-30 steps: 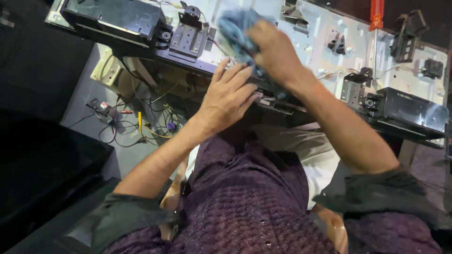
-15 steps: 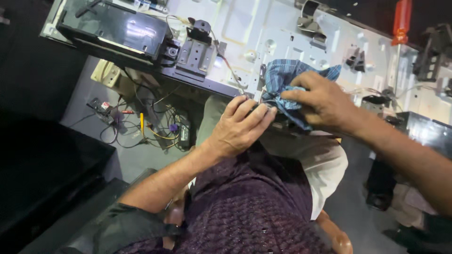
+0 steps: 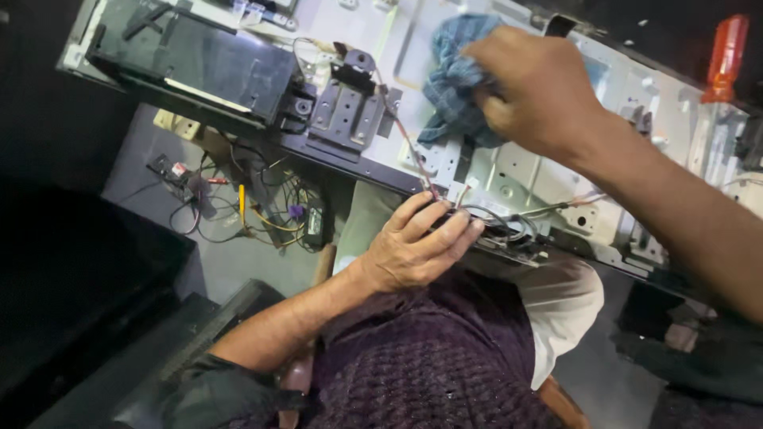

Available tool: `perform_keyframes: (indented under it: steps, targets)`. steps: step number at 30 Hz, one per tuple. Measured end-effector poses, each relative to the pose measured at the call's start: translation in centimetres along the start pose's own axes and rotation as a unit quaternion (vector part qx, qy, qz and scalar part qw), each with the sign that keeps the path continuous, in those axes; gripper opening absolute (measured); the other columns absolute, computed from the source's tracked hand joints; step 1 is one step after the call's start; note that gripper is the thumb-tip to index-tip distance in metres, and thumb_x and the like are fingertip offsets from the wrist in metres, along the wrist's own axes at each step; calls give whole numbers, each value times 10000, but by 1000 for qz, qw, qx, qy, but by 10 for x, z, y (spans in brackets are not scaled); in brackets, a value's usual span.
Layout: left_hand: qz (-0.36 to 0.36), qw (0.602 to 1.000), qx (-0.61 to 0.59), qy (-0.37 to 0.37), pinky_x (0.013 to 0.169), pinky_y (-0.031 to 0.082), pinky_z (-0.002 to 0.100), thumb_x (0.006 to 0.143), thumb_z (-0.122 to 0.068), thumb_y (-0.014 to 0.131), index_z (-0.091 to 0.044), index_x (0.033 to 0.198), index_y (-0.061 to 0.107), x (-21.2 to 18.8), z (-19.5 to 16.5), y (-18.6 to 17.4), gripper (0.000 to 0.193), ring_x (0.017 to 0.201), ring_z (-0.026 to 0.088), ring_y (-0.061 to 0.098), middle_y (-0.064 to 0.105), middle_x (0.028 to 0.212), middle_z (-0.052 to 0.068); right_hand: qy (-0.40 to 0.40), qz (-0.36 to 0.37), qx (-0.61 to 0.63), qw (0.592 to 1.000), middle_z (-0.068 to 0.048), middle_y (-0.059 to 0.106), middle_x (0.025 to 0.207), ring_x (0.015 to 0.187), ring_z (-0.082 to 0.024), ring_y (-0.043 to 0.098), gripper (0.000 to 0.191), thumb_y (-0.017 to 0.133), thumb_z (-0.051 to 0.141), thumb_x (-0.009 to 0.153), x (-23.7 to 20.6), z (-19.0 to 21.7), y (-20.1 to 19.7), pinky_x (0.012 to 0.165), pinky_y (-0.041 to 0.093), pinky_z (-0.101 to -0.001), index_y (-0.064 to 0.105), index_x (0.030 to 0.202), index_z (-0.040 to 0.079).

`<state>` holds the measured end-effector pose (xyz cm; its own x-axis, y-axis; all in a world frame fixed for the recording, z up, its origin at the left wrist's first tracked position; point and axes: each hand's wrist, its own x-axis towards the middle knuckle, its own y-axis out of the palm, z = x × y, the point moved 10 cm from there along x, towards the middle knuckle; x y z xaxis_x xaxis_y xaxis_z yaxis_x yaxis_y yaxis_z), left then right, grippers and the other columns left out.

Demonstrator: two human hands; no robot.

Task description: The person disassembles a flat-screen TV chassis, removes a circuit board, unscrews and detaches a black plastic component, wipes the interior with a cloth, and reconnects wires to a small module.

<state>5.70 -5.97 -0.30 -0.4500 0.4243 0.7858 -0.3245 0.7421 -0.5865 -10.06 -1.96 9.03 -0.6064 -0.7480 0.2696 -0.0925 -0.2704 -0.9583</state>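
Right hand has a crumpled blue checked cloth bunched under the fingers, closed grip, pressing it onto the pale sheet-metal back panel of a flat chassis. Cloth looks soft and woven, and sits mid-panel near the top edge of the view. Forearm runs in from the lower right, wrist bent down.

Left hand rests at the panel's near edge, palm down, fingers curled loosely over a bundle of thin black wires. Can't tell whether it actually pinches them or just lies on them. Forearm comes up from the lower left.

On the panel: one grey stamped metal bracket with slotted holes, and one long black glossy box-shaped module at left. One thin red-and-white wire pair runs from the bracket toward the left hand.

One orange screwdriver handle, smooth plastic, far right at the top.

Grey floor below the panel: a tangle of loose wires with a yellow piece, plus one small circuit part. Count of wires not readable.
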Motion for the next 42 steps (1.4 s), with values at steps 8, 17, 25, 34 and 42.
perform_keyframes:
  steps: [8,17,25,34,42]
  targets:
    - [-15,1000,-19,-12,1165,437,460,976,-160,695,-90,1263,739,-4,3,0,299,1238,249,557,616,1314,55,72,73,1,995,-147,692,919,756,-314,693,233,766,81,871,15,-16,24,665,549,-427,682,1085,44]
    - [-15,996,-79,-24,1151,465,447,988,-143,719,-80,1261,724,-2,19,-10,280,1227,257,596,644,1339,72,239,-17,303,922,-94,712,855,701,-164,718,122,563,105,1022,11,-57,2,539,557,-318,658,1064,41]
    - [-64,979,-165,-101,1071,471,408,1062,-85,698,-43,1428,551,46,79,-53,397,1246,279,611,601,1428,152,189,-146,211,948,-115,642,1150,997,-146,672,155,579,-59,1128,-94,-98,-21,872,558,-233,536,1277,-58]
    - [-21,898,-377,-225,1242,422,390,979,-48,676,-66,1533,395,73,62,-24,621,1456,270,434,422,1519,191,198,-236,291,906,-184,532,1385,1266,-253,539,522,623,-79,864,-127,15,1,1101,442,-362,464,1350,21]
    - [-144,854,-325,-380,604,446,227,1119,-157,549,-1,1077,664,10,105,-43,198,644,110,542,674,851,36,-6,-117,218,969,-259,489,1492,1411,-439,506,717,811,122,904,-114,87,5,1188,426,-567,402,1481,9]
